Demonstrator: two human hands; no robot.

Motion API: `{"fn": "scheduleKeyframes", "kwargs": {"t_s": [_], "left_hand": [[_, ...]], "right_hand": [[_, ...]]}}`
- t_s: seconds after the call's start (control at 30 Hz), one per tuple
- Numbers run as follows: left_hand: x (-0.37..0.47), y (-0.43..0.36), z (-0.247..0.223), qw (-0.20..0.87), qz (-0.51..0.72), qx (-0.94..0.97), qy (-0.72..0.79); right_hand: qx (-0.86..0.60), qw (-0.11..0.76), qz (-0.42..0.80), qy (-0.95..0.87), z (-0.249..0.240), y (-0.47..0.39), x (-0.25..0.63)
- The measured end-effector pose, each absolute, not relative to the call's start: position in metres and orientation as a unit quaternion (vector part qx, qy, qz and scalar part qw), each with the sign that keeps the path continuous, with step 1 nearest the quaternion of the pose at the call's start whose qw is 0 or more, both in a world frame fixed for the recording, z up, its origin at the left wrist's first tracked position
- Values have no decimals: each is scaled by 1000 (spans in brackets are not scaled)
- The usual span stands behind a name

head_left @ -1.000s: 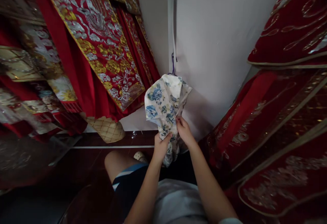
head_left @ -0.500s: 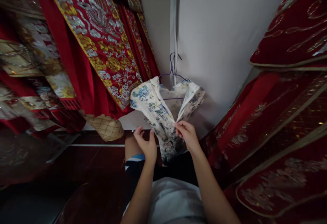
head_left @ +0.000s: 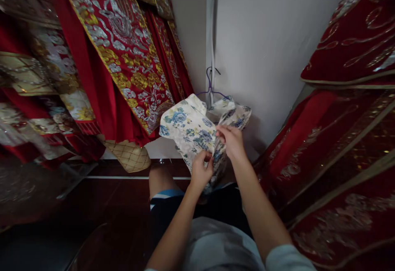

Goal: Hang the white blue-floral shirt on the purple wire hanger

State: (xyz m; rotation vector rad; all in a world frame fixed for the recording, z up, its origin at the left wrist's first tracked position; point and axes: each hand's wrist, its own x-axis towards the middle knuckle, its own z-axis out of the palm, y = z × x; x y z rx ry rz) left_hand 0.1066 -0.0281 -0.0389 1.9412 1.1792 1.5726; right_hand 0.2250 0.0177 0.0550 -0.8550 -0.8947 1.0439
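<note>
A short-sleeved floral garment (head_left: pixel 191 129), cream with blue flowers, hangs from a purple hanger (head_left: pixel 210 85) against the wall. My right hand (head_left: pixel 233 139) pinches its front opening below the collar. Lower down on the same front edge, my left hand (head_left: pixel 202 169) is closed on the cloth with thumb and fingers together. The front edges meet between my hands, while the neck stays spread above them. Any zip or fastener under my fingertips is too small to make out.
Red embroidered garments (head_left: pixel 135 65) hang close on the left, with a quilted gold piece (head_left: pixel 131 155) below. More red garments (head_left: pixel 308 139) crowd the right. A pale wall (head_left: pixel 262 36) stands behind, and a dark red floor (head_left: pixel 114 197) lies below.
My left hand has come from open beside the garment to gripping its front. My right hand has moved up along the opening, and the front edges have drawn together.
</note>
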Motion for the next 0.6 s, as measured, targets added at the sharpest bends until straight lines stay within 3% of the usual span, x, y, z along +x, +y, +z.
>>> {"fn": "scheduleKeyframes", "kwargs": {"t_s": [0.17, 0.3, 0.43, 0.6], "left_hand": [[89, -25, -51, 212, 525, 700, 435], [78, -18, -46, 239, 536, 678, 442], [73, 1, 9, 216, 602, 666, 384], [69, 40, 105, 35, 569, 760, 312]], "right_hand": [[-373, 689, 467, -409, 119, 60, 218], [-376, 654, 451, -477, 125, 63, 212], [-358, 657, 398, -531, 113, 52, 213], [-351, 648, 338, -585, 114, 44, 221]]}}
